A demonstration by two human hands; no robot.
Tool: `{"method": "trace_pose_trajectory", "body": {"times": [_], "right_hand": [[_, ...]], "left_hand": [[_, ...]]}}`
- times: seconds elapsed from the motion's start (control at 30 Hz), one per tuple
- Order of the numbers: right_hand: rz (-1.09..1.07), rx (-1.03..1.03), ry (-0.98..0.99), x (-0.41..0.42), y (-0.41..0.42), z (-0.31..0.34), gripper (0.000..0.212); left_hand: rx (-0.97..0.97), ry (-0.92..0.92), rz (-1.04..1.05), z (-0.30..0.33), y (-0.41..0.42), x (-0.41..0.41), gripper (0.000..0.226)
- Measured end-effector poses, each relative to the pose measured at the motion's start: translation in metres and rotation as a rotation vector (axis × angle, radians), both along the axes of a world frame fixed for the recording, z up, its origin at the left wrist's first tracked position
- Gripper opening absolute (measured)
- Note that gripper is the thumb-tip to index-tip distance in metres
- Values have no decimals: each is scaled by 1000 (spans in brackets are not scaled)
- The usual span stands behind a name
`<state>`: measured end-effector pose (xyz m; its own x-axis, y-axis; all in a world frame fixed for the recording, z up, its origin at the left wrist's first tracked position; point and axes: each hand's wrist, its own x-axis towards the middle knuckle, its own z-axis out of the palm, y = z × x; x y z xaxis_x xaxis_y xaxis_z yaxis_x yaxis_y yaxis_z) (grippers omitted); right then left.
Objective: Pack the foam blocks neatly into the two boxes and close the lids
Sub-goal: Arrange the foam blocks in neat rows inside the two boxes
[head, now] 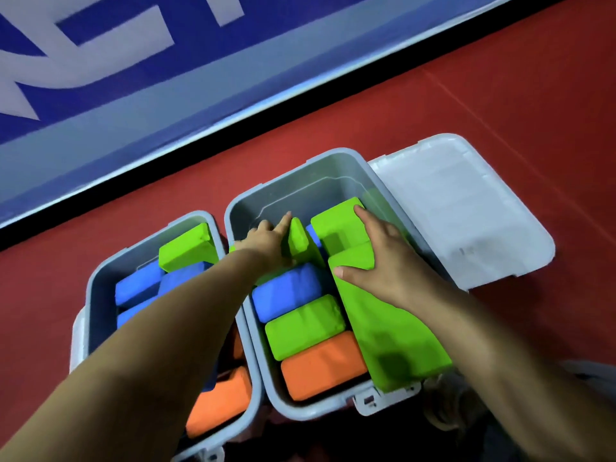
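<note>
Two grey boxes stand side by side on the red floor. The right box (336, 161) holds a row of blue (286, 291), green (305, 330) and orange (323, 365) foam blocks, plus a long green block (393, 338) along its right wall. My left hand (266, 243) reaches deep into this box and grips a small upright green block (297, 240). My right hand (380, 258) presses flat on the long green block and on another green block (340, 225) behind it. The left box (100, 278) holds green, blue and orange blocks, partly hidden by my left forearm.
The right box's grey lid (466, 211) lies swung open to the right on the floor. A blue and white banner (133, 78) with a black lower edge runs along the far side. Red floor stretches to the right and behind the boxes.
</note>
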<state>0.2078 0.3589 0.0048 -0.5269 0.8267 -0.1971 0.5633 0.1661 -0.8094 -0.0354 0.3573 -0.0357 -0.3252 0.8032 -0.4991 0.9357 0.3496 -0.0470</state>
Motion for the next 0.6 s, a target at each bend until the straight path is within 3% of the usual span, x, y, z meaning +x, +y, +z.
{"method": "trace_pose_trajectory", "body": {"times": [0.27,0.6], "right_hand": [[22,-55,-34,-2,1,-1,95],[64,-103,-77,3,4,1,92]], "left_hand": [[-37,-66,161,-62,4,14,65],[-15,-148,168,-65,0,-3,63]]}}
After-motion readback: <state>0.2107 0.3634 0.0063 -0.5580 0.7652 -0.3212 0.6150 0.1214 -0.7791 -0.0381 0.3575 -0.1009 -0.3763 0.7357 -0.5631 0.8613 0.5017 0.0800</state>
